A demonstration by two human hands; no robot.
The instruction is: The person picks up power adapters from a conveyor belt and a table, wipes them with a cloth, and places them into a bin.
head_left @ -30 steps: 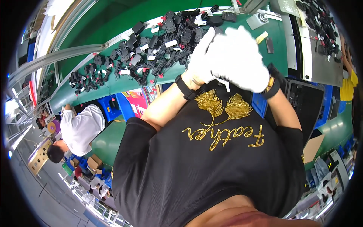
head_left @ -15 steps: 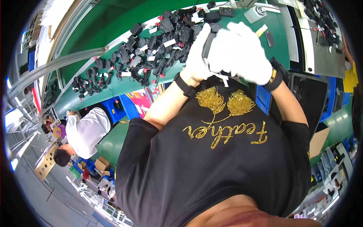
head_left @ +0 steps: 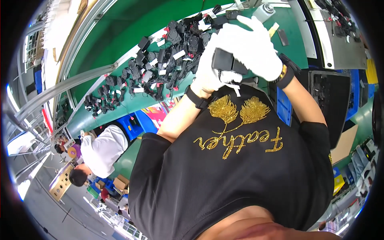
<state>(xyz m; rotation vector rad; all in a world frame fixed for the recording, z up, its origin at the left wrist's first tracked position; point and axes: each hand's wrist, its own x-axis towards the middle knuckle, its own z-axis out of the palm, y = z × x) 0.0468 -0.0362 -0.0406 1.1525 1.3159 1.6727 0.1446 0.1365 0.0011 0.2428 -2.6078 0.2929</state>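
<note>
Both hands wear white gloves and meet above the green bench in front of my chest. My left hand (head_left: 206, 68) is closed round a black power adapter (head_left: 223, 59), whose flat face is turned up. My right hand (head_left: 254, 48) grips the adapter's other end, with one finger sticking out toward the far side. A short cord with a white tag (head_left: 235, 87) hangs below the adapter. The fingertips under the adapter are hidden.
Black adapters with coiled cords and white tags (head_left: 172, 60) lie heaped along the green bench (head_left: 132, 105). A white bottle (head_left: 264, 13) stands at the far right near a dark flat piece (head_left: 283, 37). A person in white (head_left: 105, 150) works at left.
The adapter has turned so its broad face shows; before, only a narrow edge was visible between the gloves. One right finger now stretches out. The whole view has shifted slightly.
</note>
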